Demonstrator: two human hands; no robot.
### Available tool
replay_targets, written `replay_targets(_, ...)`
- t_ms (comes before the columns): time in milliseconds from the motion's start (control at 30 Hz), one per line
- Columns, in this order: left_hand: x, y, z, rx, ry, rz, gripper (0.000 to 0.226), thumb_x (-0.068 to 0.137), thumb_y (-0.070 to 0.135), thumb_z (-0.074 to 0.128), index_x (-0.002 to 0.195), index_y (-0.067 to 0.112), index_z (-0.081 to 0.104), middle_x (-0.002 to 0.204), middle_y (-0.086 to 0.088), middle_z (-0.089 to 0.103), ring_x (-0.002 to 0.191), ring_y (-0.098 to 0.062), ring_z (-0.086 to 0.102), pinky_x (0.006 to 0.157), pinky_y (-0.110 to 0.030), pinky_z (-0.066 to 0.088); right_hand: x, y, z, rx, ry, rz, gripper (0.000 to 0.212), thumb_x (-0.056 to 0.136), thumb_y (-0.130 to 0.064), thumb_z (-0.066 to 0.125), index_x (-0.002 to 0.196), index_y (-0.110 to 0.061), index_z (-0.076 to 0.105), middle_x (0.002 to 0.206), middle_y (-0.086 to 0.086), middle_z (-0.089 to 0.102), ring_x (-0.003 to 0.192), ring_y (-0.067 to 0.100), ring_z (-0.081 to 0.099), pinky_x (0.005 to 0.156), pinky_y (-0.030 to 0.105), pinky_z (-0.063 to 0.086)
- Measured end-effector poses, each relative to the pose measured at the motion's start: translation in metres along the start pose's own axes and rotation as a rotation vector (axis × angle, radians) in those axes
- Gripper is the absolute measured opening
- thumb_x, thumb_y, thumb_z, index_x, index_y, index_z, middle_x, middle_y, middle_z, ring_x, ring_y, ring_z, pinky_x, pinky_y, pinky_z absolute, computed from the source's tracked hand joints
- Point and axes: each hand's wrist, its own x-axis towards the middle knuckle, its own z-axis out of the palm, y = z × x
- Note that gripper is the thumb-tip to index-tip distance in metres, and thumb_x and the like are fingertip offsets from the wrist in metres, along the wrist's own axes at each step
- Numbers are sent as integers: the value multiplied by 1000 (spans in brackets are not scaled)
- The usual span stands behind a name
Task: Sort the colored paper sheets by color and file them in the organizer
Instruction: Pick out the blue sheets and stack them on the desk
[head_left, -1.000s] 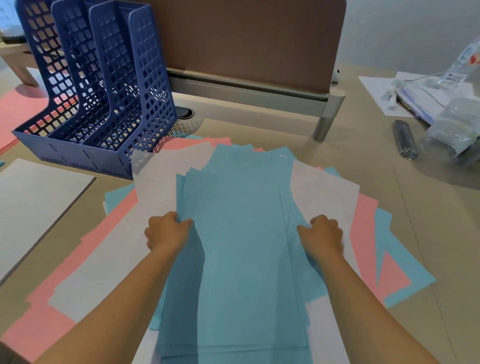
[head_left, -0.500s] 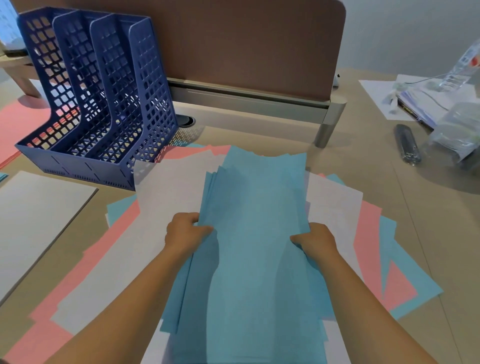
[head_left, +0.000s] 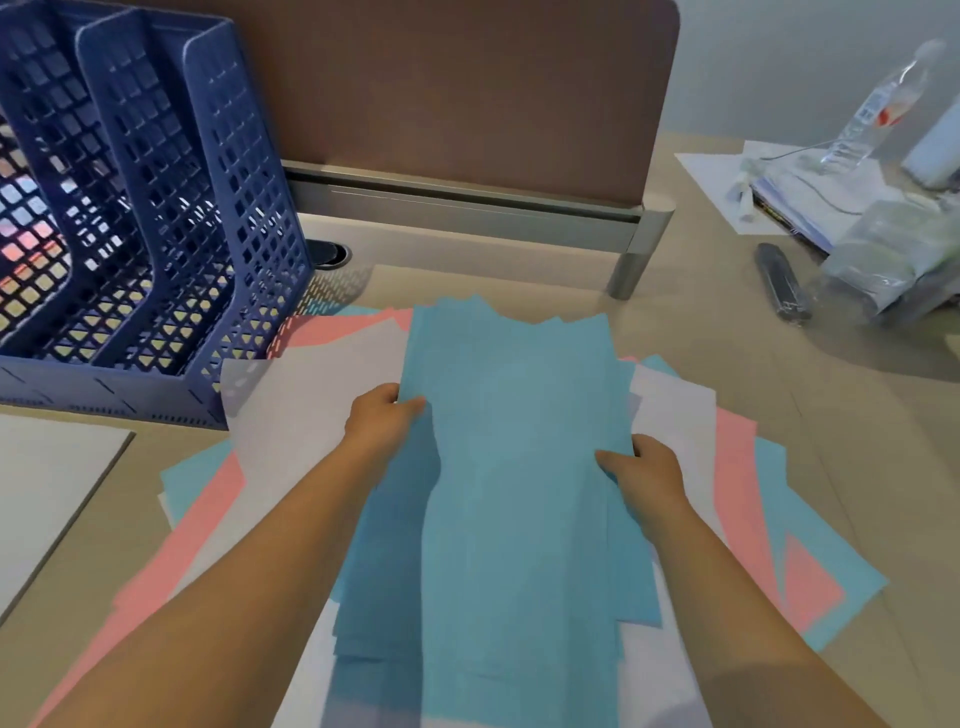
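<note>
I hold a stack of blue sheets (head_left: 509, 447) lifted above the desk, its far edge ragged and tilted up. My left hand (head_left: 382, 421) grips the stack's left edge and my right hand (head_left: 641, 467) grips its right edge. Under the stack lies a fanned spread of white sheets (head_left: 306, 415), pink sheets (head_left: 735, 467) and more blue ones (head_left: 779, 499). The dark blue mesh organizer (head_left: 156, 218) with three upright slots stands at the back left; pink shows through its mesh at the far left.
A brown divider panel (head_left: 467, 93) on a grey rail runs along the back. A white board (head_left: 47, 499) lies at the left edge. At the right stand a plastic bottle (head_left: 872, 109), papers, a clear bag (head_left: 893, 260) and a dark pen-like object (head_left: 782, 283).
Both hands squeezed the blue stack narrower and lifted its far end off the spread. The view moved closer to the organizer.
</note>
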Motion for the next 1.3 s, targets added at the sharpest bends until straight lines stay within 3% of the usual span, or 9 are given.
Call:
replay_targets(167,8,0,4,152,-80,-129,44,82,25,65,120,9,48,131,-16,44,108,-38,56,90,-41,50,2,-10,12,-26,-30,71,23,83,1,57,105,-3,58,110,16,63,100,35,61,89,43,51)
replay_targets(300,9,-5,2,85,-11,-146,56,85,13,64,127,5,29,115,-14,49,96,-32,55,81,-39,49,0,-11,13,99,-60,129,31,83,6,59,113,8,56,115,23,62,91,32,60,88,43,50)
replay_targets(467,-5,-16,-1,227,-1,-114,25,84,13,60,104,1,51,112,-15,59,91,-31,60,73,-34,52,-12,-10,15,155,-165,159,34,84,7,58,118,7,55,118,23,61,90,30,57,79,40,49)
replay_targets(567,-17,-14,-2,209,21,-25,6,86,7,54,92,7,55,106,-17,61,91,-33,61,75,-36,50,-19,-18,12,139,-141,60,35,84,9,56,119,5,55,110,17,61,91,27,56,79,36,49)
replay_targets(667,-33,3,-7,43,53,101,27,89,1,48,114,4,56,104,-12,59,91,-29,57,79,-36,47,-28,-33,3,181,-101,-66,32,84,9,55,115,1,58,103,12,61,89,27,57,82,38,50)
replay_targets(767,-52,29,-12,-131,70,237,29,89,-5,45,110,13,55,103,-6,58,87,-24,55,72,-30,45,-38,-54,-11,247,-55,-189,31,83,8,58,113,-3,59,103,11,63,90,27,60,86,40,51)
replay_targets(933,-79,75,-20,-350,81,374,36,88,-13,44,117,5,56,102,-6,60,84,-21,60,69,-24,48,-59,-91,-34,408,-48,-382,26,80,9,62,99,-8,60,86,1,63,71,15,60,59,15,54)
replay_targets(1167,-102,113,-30,-453,60,514,36,82,-15,53,111,6,55,88,2,61,92,-24,57,90,-37,46,-75,-122,-52,476,-125,-501,25,76,11,65,82,-12,59,75,-6,64,64,11,61,54,15,54)
replay_targets(1300,-101,104,-35,-438,-26,544,41,76,-12,62,109,11,54,91,3,65,83,-16,63,73,-26,52,-72,-119,-55,454,-208,-539,31,69,13,70,84,-13,63,61,-15,70,57,1,66,56,18,54)
